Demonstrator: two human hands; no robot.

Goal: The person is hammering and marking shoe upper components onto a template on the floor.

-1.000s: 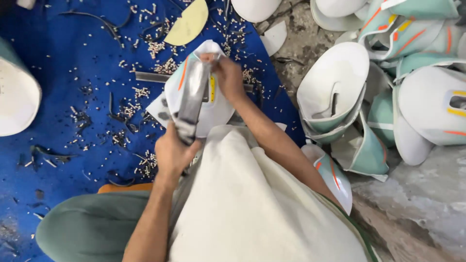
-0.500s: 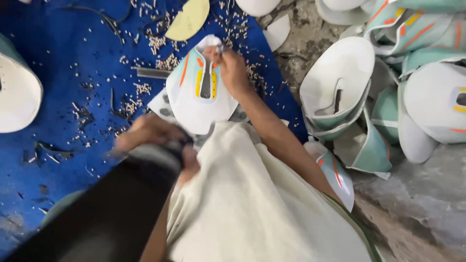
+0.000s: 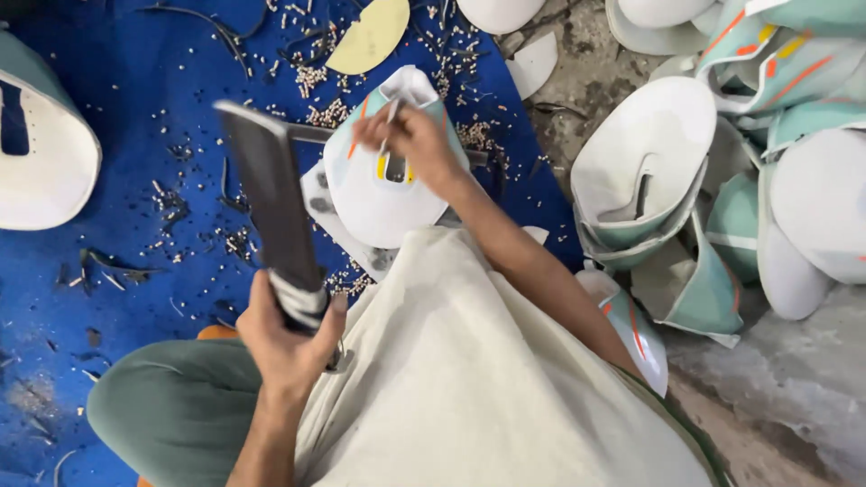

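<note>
My left hand (image 3: 287,338) grips the taped handle of a long dark flat metal tool (image 3: 267,198), raised and tilted up to the left above the blue mat. A thin metal punch (image 3: 391,122) is pinched upright in my right hand (image 3: 413,140), its tip on a white and mint shoe upper piece (image 3: 379,185) with orange and yellow stripes. That piece lies on the blue mat (image 3: 135,135) in front of my lap, over a metal bar (image 3: 311,133).
Small white punched scraps (image 3: 311,77) litter the mat. A yellow insole (image 3: 372,36) lies at the top. A white piece (image 3: 41,158) sits at the left edge. Stacked white and mint uppers (image 3: 649,171) fill the concrete floor on the right.
My left hand has lifted the dark flat tool from the shoe piece, swung it back toward my lap, then raised it up to the left. My right hand now holds the punch upright on the piece.
</note>
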